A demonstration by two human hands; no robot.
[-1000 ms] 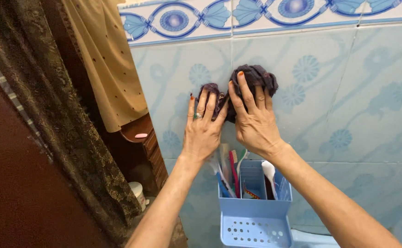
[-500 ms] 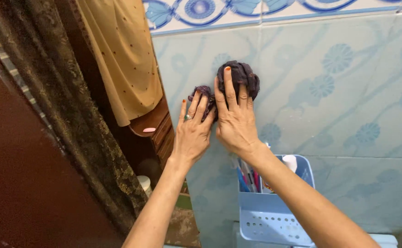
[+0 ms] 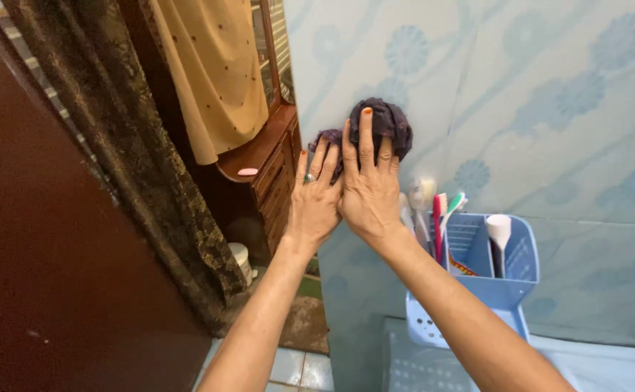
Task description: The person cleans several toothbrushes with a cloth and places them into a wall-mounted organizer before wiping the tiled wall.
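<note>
Both hands lie flat against the tiled wall [image 3: 535, 109], side by side and touching along their inner edges. The right hand [image 3: 368, 192] has its fingers stretched upward and spread over a crumpled dark purple cloth [image 3: 386, 120], pinning it to the wall with the palm and fingertips; the larger bunch of the cloth bulges out above and to the right of those fingertips. The left hand [image 3: 314, 203], wearing a ring, is likewise nearly fully open, its fingertips pressing on the smaller left end of the same cloth, which peeks out just above them. Neither hand curls around the cloth; both press it flat-handed.

Below and to the right of the cloth, a light blue plastic holder [image 3: 499, 279] hangs against the wall, with toothbrushes [image 3: 441, 218] standing in its left compartment and a white-handled item in the compartment beside them. Left of the cloth, a dark wooden cabinet [image 3: 274, 174] carries a small pink object on its top. A tan dotted fabric [image 3: 219, 72] hangs above the cabinet, and farther left a dark patterned curtain [image 3: 114, 145] hangs beside a brown door [image 3: 34, 254].
</note>
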